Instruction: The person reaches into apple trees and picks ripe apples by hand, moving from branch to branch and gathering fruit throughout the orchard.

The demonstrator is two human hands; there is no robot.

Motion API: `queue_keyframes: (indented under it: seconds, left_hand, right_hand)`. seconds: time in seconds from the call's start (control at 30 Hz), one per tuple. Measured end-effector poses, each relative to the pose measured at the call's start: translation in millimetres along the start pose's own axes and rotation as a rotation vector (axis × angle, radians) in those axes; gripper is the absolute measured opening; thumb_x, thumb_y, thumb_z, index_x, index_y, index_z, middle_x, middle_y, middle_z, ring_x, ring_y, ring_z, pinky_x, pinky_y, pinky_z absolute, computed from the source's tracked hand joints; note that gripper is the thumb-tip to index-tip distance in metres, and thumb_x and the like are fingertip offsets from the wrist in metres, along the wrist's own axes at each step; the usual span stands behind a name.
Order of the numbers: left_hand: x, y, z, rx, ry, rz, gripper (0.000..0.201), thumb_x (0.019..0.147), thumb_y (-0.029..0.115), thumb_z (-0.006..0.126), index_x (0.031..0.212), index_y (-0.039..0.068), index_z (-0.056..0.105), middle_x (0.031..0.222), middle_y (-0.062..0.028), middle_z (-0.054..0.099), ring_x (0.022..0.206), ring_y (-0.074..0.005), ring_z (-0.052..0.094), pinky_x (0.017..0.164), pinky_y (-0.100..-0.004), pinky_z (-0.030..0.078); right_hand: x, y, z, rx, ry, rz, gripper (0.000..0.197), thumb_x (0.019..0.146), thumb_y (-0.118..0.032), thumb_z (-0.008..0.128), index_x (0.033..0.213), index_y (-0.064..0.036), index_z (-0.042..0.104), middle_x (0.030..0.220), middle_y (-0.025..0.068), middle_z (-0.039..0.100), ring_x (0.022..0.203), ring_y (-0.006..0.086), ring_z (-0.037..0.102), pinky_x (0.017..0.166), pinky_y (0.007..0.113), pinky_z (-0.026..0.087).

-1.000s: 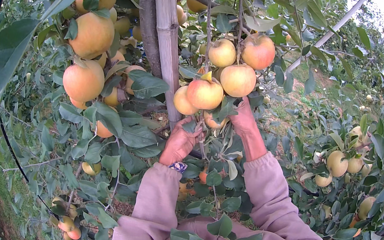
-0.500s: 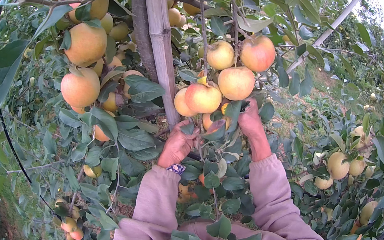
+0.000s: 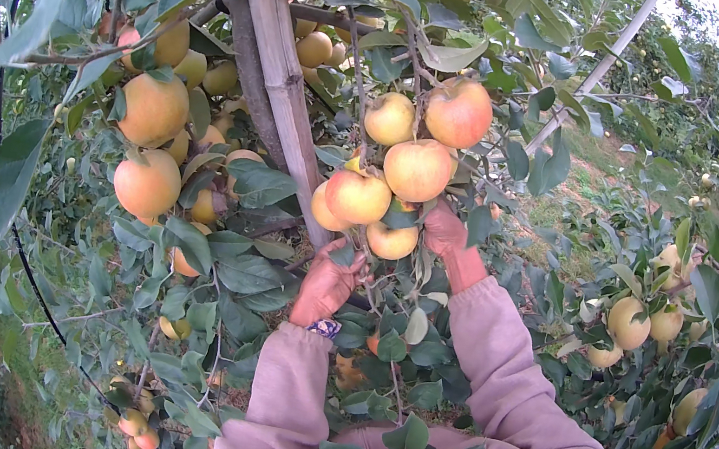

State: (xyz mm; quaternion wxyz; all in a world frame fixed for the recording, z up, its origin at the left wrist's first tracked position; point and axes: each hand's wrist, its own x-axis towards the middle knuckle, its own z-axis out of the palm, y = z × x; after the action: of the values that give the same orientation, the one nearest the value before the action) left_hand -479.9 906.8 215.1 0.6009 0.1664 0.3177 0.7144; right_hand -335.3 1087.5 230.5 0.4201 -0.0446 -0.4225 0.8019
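Note:
A cluster of yellow-red apples (image 3: 416,170) hangs in front of me on thin twigs. Just beneath its left side is my left hand (image 3: 326,287), fingers curled in by a slender leafy branch (image 3: 370,292); a leaf covers part of the fingers, so what they grip is unclear. My right hand (image 3: 445,231) reaches in at the cluster's right side, beside the lowest apple (image 3: 392,241). Its fingers are closed, and their tips go out of sight behind fruit and leaves. Whatever it holds is hidden now.
A wooden pole (image 3: 282,71) slants down beside the trunk (image 3: 251,66), left of the cluster. More apples (image 3: 146,181) crowd the left branches, and others (image 3: 629,324) hang at the right. A black hose (image 3: 38,291) runs down the left. Leaves (image 3: 409,435) overlap my jacket.
The cluster has shifted slightly left in view, and the lowest apple shows more fully. My right hand has moved left and a little down; the small dark object seen in it earlier is hidden now.

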Motion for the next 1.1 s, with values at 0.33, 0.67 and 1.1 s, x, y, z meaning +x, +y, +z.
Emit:
queue_keyframes:
  seconds: [0.33, 0.67, 1.1]
  left_hand:
    - [-7.5, 2.4, 6.2, 0.143, 0.102, 0.059, 0.062, 0.083, -0.014, 0.055, 0.135, 0.006, 0.029, 0.11, -0.0121, 0.06, 0.092, -0.0194, 0.066, 0.083, -0.0569, 0.052]
    - [-12.1, 1.2, 18.5, 0.191, 0.079, 0.1, 0.038, 0.085, -0.006, 0.063, 0.121, 0.0, 0.053, 0.096, -0.006, 0.066, 0.08, -0.0161, 0.064, 0.076, -0.0424, 0.057]
    - [-53.6, 15.2, 44.2, 1.259, 0.378, 0.811, 0.031, 0.081, -0.004, 0.062, 0.113, -0.001, 0.064, 0.095, -0.0099, 0.066, 0.084, -0.0161, 0.065, 0.075, -0.0256, 0.05]
  right_hand:
    - [9.5, -7.4, 43.4, -0.339, 0.041, 0.19, 0.048, 0.084, 0.001, 0.063, 0.129, 0.0022, 0.048, 0.119, 0.0122, 0.06, 0.098, 0.0189, 0.063, 0.078, 0.037, 0.055]
    - [-4.1, 3.6, 37.8, -0.033, 0.044, -0.075, 0.047, 0.082, -0.003, 0.073, 0.125, -0.0033, 0.054, 0.112, 0.0079, 0.065, 0.098, 0.0171, 0.065, 0.08, 0.033, 0.056]
    - [-8.3, 30.0, -18.9, -0.153, 0.129, -0.035, 0.036, 0.093, -0.023, 0.058, 0.123, -0.0032, 0.056, 0.114, 0.0063, 0.061, 0.103, 0.0181, 0.059, 0.089, 0.035, 0.049]
